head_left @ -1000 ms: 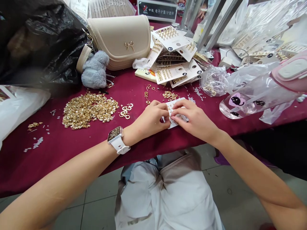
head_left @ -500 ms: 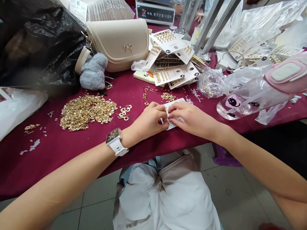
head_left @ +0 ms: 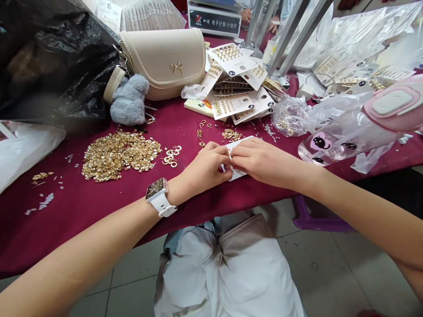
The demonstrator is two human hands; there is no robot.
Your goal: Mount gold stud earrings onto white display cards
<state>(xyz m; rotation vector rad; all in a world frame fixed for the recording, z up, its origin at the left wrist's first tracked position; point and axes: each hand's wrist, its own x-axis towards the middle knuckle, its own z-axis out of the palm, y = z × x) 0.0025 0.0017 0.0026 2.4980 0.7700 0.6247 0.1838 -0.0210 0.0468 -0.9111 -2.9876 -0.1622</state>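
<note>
A white card lies on the dark red tablecloth, partly covered by both hands. My left hand, with a watch at its wrist, is closed at the card's left edge, fingertips and thumb together. Against it from the right is my right hand, its fingers bent and pressed together over the card. Whatever small piece the fingertips hold is hidden. Gold hoops lie left of the hands. Beyond the hands is a small heap of gold pieces, and a large gold pile sits farther left.
A beige bag with a grey plush charm stands at the back left, beside a black plastic bag. Stacked earring cards lie behind the hands. A bottle leans at the right. Another person's hand shows beyond.
My right hand has rolled over the card, its fingers now closer together against my left fingertips. My left hand has barely moved.
</note>
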